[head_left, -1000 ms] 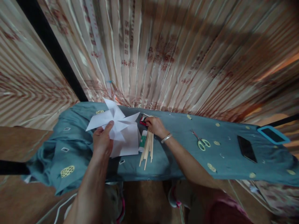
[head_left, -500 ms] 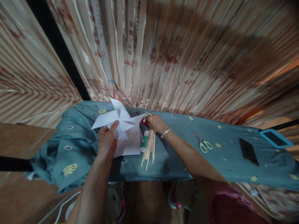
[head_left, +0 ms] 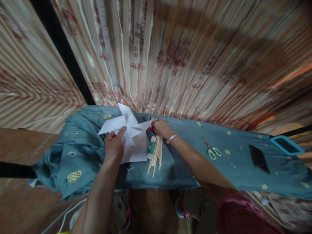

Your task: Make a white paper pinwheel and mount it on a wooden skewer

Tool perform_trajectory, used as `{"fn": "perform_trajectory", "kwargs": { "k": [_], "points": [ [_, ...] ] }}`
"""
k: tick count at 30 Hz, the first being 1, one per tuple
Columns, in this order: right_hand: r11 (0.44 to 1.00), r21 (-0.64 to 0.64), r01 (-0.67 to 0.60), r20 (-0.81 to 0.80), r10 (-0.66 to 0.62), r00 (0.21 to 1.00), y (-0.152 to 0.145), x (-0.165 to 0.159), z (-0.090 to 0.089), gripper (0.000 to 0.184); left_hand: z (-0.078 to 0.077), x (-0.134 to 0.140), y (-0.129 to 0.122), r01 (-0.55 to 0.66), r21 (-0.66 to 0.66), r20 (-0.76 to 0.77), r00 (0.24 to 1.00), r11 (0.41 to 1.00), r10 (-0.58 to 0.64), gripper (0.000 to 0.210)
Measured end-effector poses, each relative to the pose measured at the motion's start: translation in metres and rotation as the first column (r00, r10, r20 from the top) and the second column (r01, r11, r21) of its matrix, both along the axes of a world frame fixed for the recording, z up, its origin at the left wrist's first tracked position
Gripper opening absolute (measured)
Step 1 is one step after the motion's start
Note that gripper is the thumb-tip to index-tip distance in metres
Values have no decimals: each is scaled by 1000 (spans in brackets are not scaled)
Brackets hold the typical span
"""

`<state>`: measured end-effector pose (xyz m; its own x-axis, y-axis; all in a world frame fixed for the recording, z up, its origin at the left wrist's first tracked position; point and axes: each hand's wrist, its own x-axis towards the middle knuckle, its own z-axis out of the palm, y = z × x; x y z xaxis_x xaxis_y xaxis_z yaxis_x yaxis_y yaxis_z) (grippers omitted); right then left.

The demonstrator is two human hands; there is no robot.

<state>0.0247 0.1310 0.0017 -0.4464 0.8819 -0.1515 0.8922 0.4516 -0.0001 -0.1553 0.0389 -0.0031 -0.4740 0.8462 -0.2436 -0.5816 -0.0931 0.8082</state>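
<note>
A white paper pinwheel is pinched at its centre by my left hand, thumb on top and fingers curled at the side. Beneath it lie white paper sheets on the cloth. To the right of the pinwheel's tip, my right hand is closed, its fingertips down at a small red object, mostly hidden; what the fingers grip does not show. Just below that hand lies a bundle of thin wooden sticks. A green and white glue stick rests between the sticks and the paper.
Scissors with pale green handles lie right of my right forearm. Farther right are a black phone and a blue-framed device. The blue-green cloth covers the narrow table, bunched at the left. A striped curtain hangs behind.
My left hand and the pinwheel have shifted slightly right. My right hand has moved a little left, and the light-coloured piece above its fingers now shows less clearly.
</note>
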Motion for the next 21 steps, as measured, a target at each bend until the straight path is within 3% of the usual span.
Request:
{"fn": "perform_trajectory", "kwargs": {
  "k": [7,12,16,21],
  "points": [
    [995,27,101,-185,-94,978,-4,7,-10,25,3,2,1,-28,11,37,999,1000,27,38],
    [978,33,205,-434,-170,885,-4,15,-22,28,3,1,0,-33,8,27,999,999,33,38],
    [957,-21,290,-651,-233,722,0,21,-34,20,3,2,0,-17,19,23,1000,1000,17,38],
    [915,-188,357,-841,-338,423,4,31,-54,11,0,4,2,-18,11,7,1000,1000,18,36]
  ]
}}
